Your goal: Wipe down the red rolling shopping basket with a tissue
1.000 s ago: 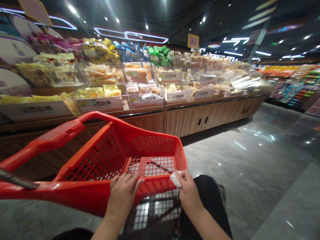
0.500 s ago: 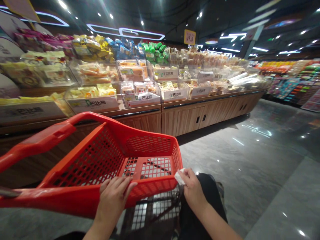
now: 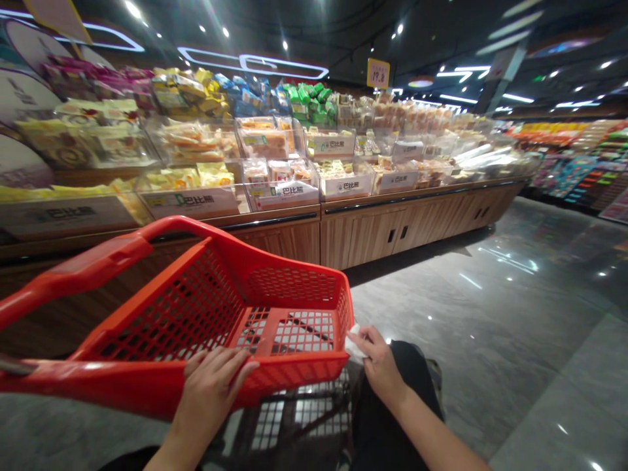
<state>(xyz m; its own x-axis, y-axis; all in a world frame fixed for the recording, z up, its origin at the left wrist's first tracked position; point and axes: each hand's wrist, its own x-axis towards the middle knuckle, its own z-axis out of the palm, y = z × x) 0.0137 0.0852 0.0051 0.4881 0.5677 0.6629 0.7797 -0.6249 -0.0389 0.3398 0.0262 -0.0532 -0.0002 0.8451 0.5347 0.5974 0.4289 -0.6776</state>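
Observation:
A red plastic shopping cart (image 3: 299, 368) stands before me, its basket holding nothing that I can see. My left hand (image 3: 213, 383) grips the near side rim, fingers over the edge and thumb along the outside. At the front corner of the basket, my right hand (image 3: 380, 363) pinches a crumpled white tissue (image 3: 354, 341) against the red plastic. Part of the tissue is hidden behind the fingers.
Beyond the cart runs a wooden display counter (image 3: 363, 239) with clear bins of packaged bread and snacks. A price sign (image 3: 378, 73) stands above it. Grey glossy floor (image 3: 490, 314) stretches to the right, with stocked shelves (image 3: 574, 163) farther off.
My left hand has slid a little left along the rim. The right hand with the tissue has stayed at the front corner, shifting slightly. The view has turned a little left.

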